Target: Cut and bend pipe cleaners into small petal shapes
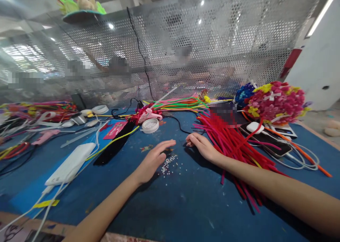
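Your left hand (153, 161) is spread, fingers straight, just beside loose white beads (169, 164) on the blue table (186, 213), probably shielding them. Right hand (201, 144) curls; can't tell if it holds anything. Red stems (236, 146) lie right, likely kept off the beads.

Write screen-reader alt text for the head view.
A person's left hand, fingers extended, and right hand, fingers curled, are near scattered tiny white beads on a blue table. Red and pink fuzzy stems pass under the right forearm; a round white container sits beyond the hands, a pink-and-yellow bouquet at back right.
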Motion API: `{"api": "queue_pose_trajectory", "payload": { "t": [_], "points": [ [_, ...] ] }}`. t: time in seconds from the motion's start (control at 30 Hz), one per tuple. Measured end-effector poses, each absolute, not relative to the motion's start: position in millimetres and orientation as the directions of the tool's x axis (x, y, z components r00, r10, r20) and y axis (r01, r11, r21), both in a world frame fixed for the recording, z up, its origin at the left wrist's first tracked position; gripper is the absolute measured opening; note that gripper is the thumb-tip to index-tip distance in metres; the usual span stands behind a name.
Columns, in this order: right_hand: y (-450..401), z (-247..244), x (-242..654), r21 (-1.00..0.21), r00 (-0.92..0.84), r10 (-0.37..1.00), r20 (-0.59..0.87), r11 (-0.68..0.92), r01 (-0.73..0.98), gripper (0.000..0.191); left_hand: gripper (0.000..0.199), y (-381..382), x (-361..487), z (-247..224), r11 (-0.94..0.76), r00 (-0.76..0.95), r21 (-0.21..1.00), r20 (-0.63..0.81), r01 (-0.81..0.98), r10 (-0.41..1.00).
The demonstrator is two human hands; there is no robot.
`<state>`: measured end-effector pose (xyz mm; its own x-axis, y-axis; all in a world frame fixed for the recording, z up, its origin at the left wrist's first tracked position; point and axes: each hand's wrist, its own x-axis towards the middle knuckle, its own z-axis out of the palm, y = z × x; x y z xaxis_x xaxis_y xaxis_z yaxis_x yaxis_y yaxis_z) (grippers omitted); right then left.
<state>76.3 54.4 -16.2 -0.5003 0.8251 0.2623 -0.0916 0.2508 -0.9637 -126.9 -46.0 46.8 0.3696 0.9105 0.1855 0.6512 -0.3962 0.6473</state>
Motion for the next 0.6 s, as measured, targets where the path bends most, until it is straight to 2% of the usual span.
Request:
{"api": "queue_pose_trajectory", "payload": {
  "t": [0.07,0.13,0.2,0.27,0.33,0.43,0.6],
  "points": [
    [55.4,-16.6,76.8,-0.967,-0.498,0.831,0.249,0.237,-0.088,0.040,0.061,-61.0,-147.5,47.4,-0.325,0.303,0.525,0.131,0.786,0.944],
    [56.3,-17.5,75.9,-0.971,-0.496,0.836,0.234,0.222,-0.085,0.041,0.076,-76.5,-166.6,38.4,-0.213,0.199,0.321,0.079,0.923,0.977],
    [56.6,-18.1,74.4,-0.973,-0.494,0.839,0.228,0.215,-0.083,0.042,0.087,-87.5,-177.7,24.2,-0.153,0.145,0.158,0.065,0.975,0.987],
    [56.2,-17.8,73.5,-0.973,-0.490,0.841,0.229,0.218,-0.081,0.043,0.090,-91.2,-177.3,11.8,-0.168,0.163,0.069,0.065,0.983,0.984],
    [55.4,-16.7,73.5,-0.972,-0.486,0.843,0.231,0.218,-0.084,0.042,0.090,-87.1,-166.2,5.3,-0.211,0.209,0.050,0.049,0.976,0.977],
    [55.0,-15.3,74.9,-0.973,-0.482,0.845,0.231,0.213,-0.092,0.041,0.093,-72.1,-139.0,6.2,-0.273,0.275,0.100,-0.004,0.957,0.962],
    [56.5,-16.7,76.6,-0.967,-0.494,0.833,0.250,0.238,-0.088,0.041,0.093,-45.8,-105.0,16.4,-0.407,0.435,0.309,-0.023,0.859,0.900]
  ]
}}
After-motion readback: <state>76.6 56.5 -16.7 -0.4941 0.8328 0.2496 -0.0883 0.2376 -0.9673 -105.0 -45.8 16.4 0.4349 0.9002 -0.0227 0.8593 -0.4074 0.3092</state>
